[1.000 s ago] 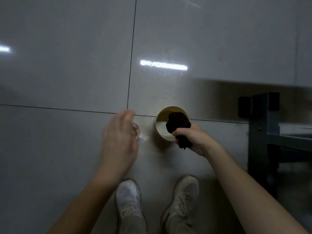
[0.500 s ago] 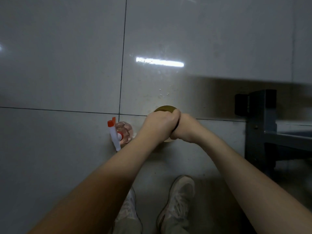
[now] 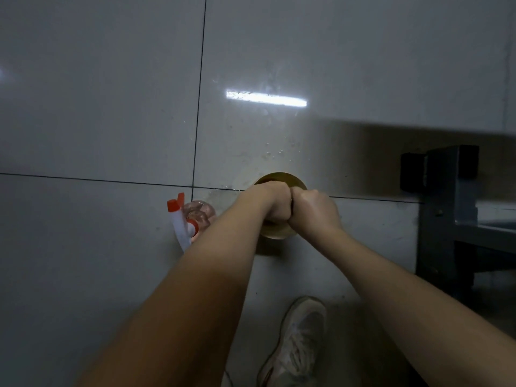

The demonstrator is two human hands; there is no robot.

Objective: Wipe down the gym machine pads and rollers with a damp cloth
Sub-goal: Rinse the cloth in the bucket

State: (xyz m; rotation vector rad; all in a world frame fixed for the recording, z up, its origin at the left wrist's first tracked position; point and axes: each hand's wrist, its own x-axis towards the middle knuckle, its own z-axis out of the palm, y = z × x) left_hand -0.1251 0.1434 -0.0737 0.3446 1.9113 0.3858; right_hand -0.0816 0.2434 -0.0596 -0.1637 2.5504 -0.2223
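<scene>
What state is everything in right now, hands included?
left hand: fisted, pressed against the right one, over the bowl.
right hand: fisted likewise.
cloth: dark sliver between the fists, mostly hidden.
bowl: on the floor, contents hidden.
spray bottle: on the floor beside the bowl, untouched.

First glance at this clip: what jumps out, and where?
Both fists, left hand and right hand, press together mid-frame over a yellow bowl on the floor, a dark sliver of cloth between them. An orange-nozzled spray bottle sits just left; a dark metal frame at right.
</scene>
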